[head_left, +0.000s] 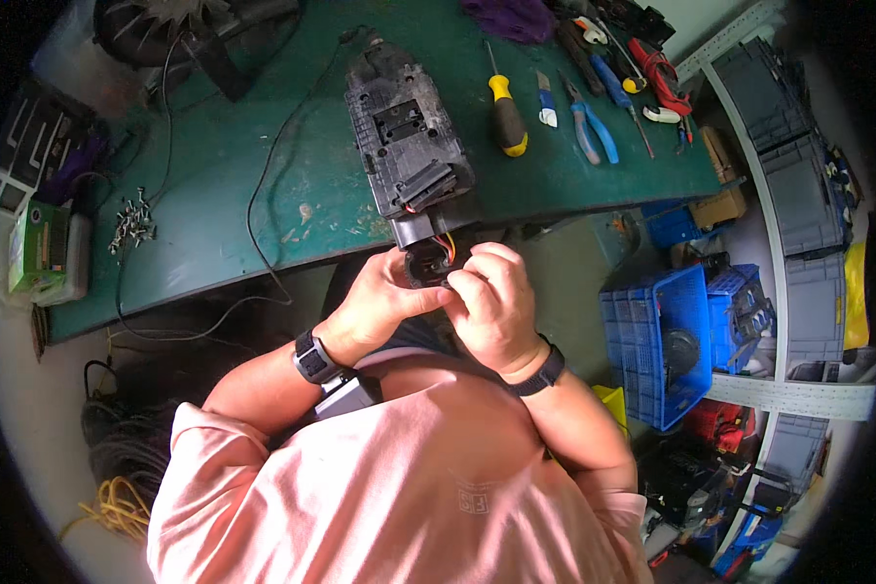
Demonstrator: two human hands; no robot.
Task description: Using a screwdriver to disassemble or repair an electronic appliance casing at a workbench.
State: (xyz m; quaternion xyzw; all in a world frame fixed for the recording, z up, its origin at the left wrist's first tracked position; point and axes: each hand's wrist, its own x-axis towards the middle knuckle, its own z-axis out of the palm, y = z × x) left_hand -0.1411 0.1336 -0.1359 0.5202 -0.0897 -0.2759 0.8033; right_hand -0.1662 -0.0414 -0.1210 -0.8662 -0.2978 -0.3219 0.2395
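Observation:
A long, dusty black-and-grey plastic housing (399, 161) lies on the green workbench (331, 195), its narrow tube-like end reaching over the near edge. My left hand (375, 297) is closed round the black open end piece (421, 268), thumb along its lower rim. Red and yellow wires (448, 245) come out beside that opening. At its right side my right hand (494, 304) has its fingers curled in a pinch. What those fingertips hold, if anything, is hidden behind them.
Right of the housing lie a yellow-and-black screwdriver (506, 112), a utility knife (547, 101) and blue pliers (591, 127). Loose screws (133, 224) and a dark cable (253, 209) are at left. Blue crates (652, 341) stand by a rack at right.

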